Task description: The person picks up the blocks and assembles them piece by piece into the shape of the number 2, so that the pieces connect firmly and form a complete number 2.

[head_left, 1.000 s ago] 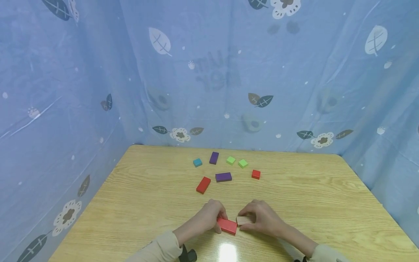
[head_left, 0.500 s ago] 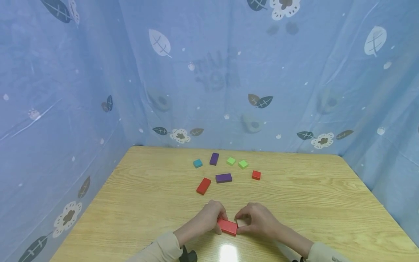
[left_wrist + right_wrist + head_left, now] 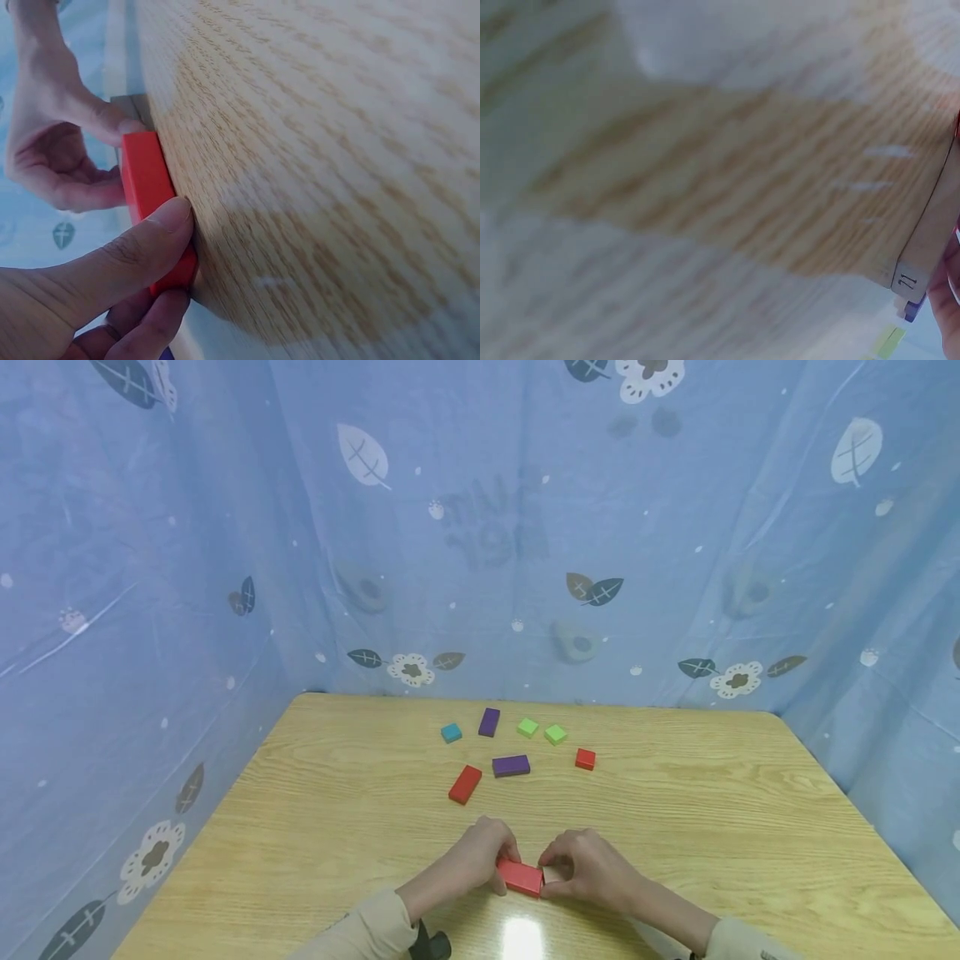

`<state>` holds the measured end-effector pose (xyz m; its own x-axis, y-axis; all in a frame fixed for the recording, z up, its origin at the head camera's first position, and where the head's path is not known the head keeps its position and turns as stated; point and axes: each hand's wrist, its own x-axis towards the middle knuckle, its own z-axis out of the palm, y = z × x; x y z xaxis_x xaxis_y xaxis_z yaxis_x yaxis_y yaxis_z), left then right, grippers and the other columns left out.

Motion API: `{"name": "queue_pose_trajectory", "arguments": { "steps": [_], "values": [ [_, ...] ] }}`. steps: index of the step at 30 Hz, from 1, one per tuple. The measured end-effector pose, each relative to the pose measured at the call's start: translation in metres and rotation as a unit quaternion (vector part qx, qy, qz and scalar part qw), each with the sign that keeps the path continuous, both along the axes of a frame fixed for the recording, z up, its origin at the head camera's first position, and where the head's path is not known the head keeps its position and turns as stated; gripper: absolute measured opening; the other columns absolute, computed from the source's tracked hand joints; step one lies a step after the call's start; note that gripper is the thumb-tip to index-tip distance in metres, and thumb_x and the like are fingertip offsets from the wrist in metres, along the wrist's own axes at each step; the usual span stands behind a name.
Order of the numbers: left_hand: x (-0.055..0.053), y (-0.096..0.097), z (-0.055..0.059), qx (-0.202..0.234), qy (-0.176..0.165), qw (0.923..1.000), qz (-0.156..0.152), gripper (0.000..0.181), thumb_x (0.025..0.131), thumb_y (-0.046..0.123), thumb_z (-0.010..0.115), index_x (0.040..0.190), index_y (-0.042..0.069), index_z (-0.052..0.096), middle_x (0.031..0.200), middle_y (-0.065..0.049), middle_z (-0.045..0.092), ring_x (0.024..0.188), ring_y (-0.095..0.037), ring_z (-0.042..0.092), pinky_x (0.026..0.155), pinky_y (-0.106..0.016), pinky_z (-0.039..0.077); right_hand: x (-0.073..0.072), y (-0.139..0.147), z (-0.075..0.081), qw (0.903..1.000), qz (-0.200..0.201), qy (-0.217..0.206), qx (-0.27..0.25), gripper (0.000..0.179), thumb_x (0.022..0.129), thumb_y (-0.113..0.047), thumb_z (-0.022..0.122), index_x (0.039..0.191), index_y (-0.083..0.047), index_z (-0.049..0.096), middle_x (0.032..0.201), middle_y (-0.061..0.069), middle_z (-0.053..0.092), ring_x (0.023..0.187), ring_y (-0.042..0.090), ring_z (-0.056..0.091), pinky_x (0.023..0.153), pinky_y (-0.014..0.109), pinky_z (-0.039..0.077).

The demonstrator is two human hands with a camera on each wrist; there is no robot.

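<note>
Near the table's front, my left hand (image 3: 480,858) pinches a red rectangular block (image 3: 521,877) between thumb and fingers. My right hand (image 3: 588,868) holds a plain wooden block (image 3: 552,874) right at the red block's right end. Its fingertips reach the place where the two blocks meet, and its palm hides most of the wooden one. In the left wrist view, the left thumb (image 3: 165,225) presses along the red block's side, close to the table. The right wrist view catches the wooden block (image 3: 934,225) at its edge, with "71" marked on it.
Beyond the hands lie a red block (image 3: 465,785), two purple blocks (image 3: 512,766), a small blue block (image 3: 452,732), two light green blocks (image 3: 528,727) and a small red block (image 3: 586,759). A blue patterned curtain (image 3: 480,527) borders the wooden table (image 3: 337,777).
My right hand has shifted left along the wooden block, bringing its fingertips to the red block's end. The left hand and red block have stayed put.
</note>
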<state>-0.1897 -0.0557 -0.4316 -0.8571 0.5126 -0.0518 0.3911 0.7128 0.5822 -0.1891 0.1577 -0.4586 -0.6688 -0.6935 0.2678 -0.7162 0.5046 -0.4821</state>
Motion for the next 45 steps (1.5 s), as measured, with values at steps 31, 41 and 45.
{"name": "queue_pose_trajectory", "arguments": {
  "steps": [31,41,45],
  "values": [
    [-0.001,-0.001,-0.003,-0.008,0.012,0.9999,-0.006,0.034,0.050,-0.003,0.091,0.077,0.010,0.073,0.072,0.010,0.061,0.067,-0.001,0.049,0.062,-0.018,0.044,-0.002,-0.005,0.000,0.9981,0.055,-0.018,-0.023,0.026,0.074,-0.024,0.082,0.090,-0.007,0.070,0.086,-0.007,0.069,0.078,-0.003,0.058,0.067,0.015,0.049],
    [-0.008,-0.005,-0.005,-0.007,-0.006,0.9987,-0.049,0.030,0.055,0.002,0.091,0.079,0.010,0.075,0.069,0.011,0.063,0.062,0.001,0.050,0.059,-0.014,0.044,-0.003,-0.008,-0.002,0.9981,0.037,-0.037,-0.032,0.018,0.070,-0.016,0.083,0.079,-0.014,0.068,0.075,-0.015,0.063,0.066,-0.007,0.045,0.057,0.013,0.043],
    [-0.011,-0.010,-0.006,-0.011,-0.020,0.9975,-0.067,0.031,0.058,0.007,0.091,0.085,0.011,0.076,0.073,0.013,0.063,0.065,0.001,0.051,0.061,-0.014,0.045,-0.002,-0.008,-0.001,0.9974,0.042,-0.040,-0.043,0.018,0.070,-0.017,0.084,0.078,-0.014,0.067,0.075,-0.015,0.063,0.066,-0.007,0.045,0.057,0.014,0.043]
  ]
}}
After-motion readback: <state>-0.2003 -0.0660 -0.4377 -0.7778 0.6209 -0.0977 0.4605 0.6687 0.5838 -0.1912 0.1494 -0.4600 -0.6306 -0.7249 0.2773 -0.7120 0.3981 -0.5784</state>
